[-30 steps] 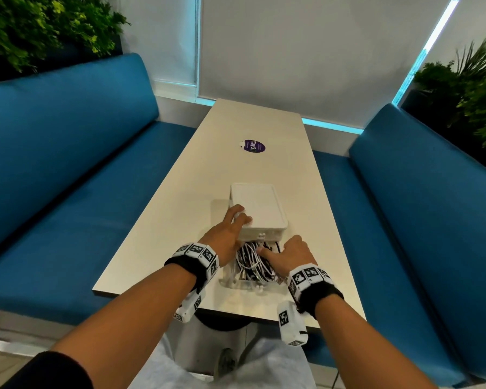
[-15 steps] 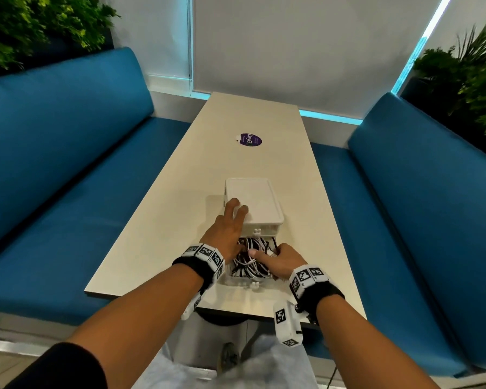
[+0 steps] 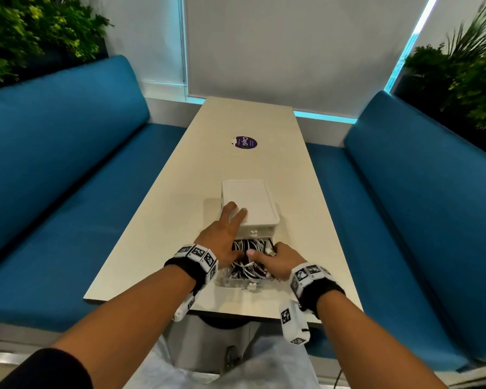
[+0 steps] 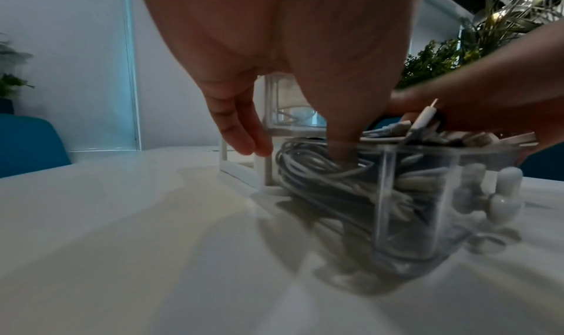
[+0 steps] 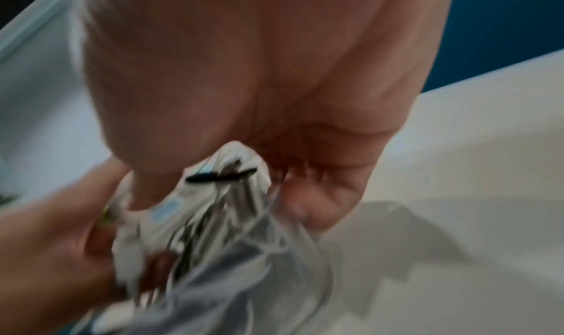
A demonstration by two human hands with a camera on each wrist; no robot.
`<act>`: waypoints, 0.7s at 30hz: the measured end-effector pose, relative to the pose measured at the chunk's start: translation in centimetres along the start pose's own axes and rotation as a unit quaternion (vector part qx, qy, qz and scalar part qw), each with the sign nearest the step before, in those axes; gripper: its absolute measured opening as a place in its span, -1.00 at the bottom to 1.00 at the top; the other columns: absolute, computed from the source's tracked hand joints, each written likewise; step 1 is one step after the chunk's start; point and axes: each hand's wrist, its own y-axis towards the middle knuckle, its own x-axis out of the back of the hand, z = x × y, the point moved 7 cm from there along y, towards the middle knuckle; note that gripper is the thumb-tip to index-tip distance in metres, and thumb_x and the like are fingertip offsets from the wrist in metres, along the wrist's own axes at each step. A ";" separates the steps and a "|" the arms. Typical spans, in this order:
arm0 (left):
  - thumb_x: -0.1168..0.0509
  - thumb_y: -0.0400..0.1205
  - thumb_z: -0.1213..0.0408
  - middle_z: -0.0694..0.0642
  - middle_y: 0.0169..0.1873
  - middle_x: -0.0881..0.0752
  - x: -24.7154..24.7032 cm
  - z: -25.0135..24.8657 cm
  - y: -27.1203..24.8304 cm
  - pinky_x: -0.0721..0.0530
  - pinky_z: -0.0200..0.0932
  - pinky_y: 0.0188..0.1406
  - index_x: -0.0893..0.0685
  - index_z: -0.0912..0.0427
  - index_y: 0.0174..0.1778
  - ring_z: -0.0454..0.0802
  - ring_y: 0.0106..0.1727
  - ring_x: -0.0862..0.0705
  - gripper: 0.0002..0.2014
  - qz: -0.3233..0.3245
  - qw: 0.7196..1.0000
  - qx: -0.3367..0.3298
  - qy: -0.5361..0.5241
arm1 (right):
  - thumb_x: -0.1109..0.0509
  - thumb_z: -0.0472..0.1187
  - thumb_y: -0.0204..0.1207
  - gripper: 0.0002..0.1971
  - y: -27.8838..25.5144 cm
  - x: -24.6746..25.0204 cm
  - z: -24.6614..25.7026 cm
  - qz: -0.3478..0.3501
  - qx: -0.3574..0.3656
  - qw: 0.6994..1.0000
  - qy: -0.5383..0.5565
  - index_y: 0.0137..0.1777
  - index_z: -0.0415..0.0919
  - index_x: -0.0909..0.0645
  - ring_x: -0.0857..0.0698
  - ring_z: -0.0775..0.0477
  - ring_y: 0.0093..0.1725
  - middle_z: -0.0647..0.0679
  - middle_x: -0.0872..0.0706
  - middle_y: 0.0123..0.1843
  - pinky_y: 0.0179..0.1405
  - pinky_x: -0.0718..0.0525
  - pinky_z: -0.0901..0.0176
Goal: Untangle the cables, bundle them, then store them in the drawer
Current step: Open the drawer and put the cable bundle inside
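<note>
A small white drawer box [image 3: 249, 203] stands on the table, and its clear drawer [image 3: 236, 282] is pulled out toward me. White cables [image 3: 250, 272] fill the drawer in loops. My left hand [image 3: 222, 234] lies with straight fingers on the box's near left corner, and its thumb [image 4: 338, 123] presses down into the cables [image 4: 320, 176]. From the right side of the drawer my right hand [image 3: 278, 262] curls over the cable ends, thumb pointing left. The blurred right wrist view shows the cables [image 5: 219, 219] running between its thumb and fingers.
The long pale table [image 3: 180, 220] carries a round purple sticker [image 3: 246, 143] farther back. Blue benches [image 3: 54, 178] run along both sides, with plants [image 3: 460, 66] behind them. The drawer's front knob [image 4: 503, 195] is close to the table's near edge.
My right hand has shifted left over the cables, its thumb now stretched across them. My left thumb has dropped into the drawer. The drawer stays pulled out.
</note>
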 end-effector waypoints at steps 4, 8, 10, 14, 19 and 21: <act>-0.56 0.44 0.08 0.06 0.64 0.12 -0.4 0.0 0.1 -0.72 0.05 0.05 0.01 0.02 0.69 0.25 0.10 -0.67 0.04 -0.009 1.000 0.005 0.002 | -0.25 0.37 0.53 -0.35 -0.6 0.7 -1.7 0.055 0.012 0.983 0.175 0.26 -0.21 -0.61 -0.65 -0.02 -0.30 0.01 -0.67 -0.22 -0.29 -0.66 0.15; -0.58 0.42 0.02 0.07 0.64 0.06 -0.5 -0.1 0.0 -0.67 0.10 0.15 -0.03 -0.02 0.68 0.25 0.13 -0.62 0.05 -0.021 0.999 0.019 0.022 | -0.42 0.26 0.48 -0.53 -0.4 0.3 -2.6 0.009 0.014 0.993 0.113 0.17 -0.10 -0.63 -0.66 0.00 -0.47 -0.01 -0.76 -0.35 -0.52 -0.58 0.24; -0.58 0.41 0.00 0.09 0.64 0.00 -0.4 -0.3 -0.1 -0.58 0.10 0.27 -0.06 -0.02 0.68 0.25 0.22 -0.56 0.03 -0.031 0.999 0.025 0.036 | -0.48 0.25 0.42 -0.54 0.1 0.2 -2.5 -0.025 -0.004 0.994 0.108 0.03 -0.15 -0.65 -0.65 -0.04 -0.43 -0.04 -0.73 -0.35 -0.47 -0.59 0.19; -0.53 0.41 -0.10 0.06 0.64 -0.08 0.0 -0.2 -0.1 -0.22 0.23 0.56 -0.08 -0.08 0.66 0.25 0.62 -0.12 -0.01 -0.039 0.995 0.033 0.083 | -0.48 0.25 0.39 -0.56 0.6 0.2 -1.9 -0.111 -0.018 0.993 0.047 -0.30 -0.15 -0.61 -0.73 -0.15 -0.24 -0.10 -0.76 -0.30 -0.27 -0.60 0.16; -0.54 0.37 -0.13 0.07 0.61 -0.12 0.2 -0.2 0.2 -0.23 0.26 0.53 -0.09 -0.07 0.61 0.26 0.62 -0.12 0.00 -0.043 0.991 0.027 0.123 | -0.29 0.35 0.51 -0.47 -0.1 0.7 -1.1 -0.020 0.028 0.999 0.012 -0.30 -0.16 -0.53 -0.69 -0.12 -0.39 -0.07 -0.68 -0.41 -0.38 -0.56 0.20; -0.55 0.36 -0.13 0.08 0.60 -0.14 0.2 -0.3 0.4 -0.26 0.26 0.51 -0.09 -0.07 0.60 0.26 0.60 -0.14 0.00 -0.048 0.990 0.029 0.133 | -0.28 0.40 0.49 -0.41 -0.2 0.6 -1.6 0.045 0.027 0.993 0.102 -0.22 -0.20 -0.58 -0.66 -0.07 -0.46 -0.11 -0.67 -0.41 -0.31 -0.69 0.13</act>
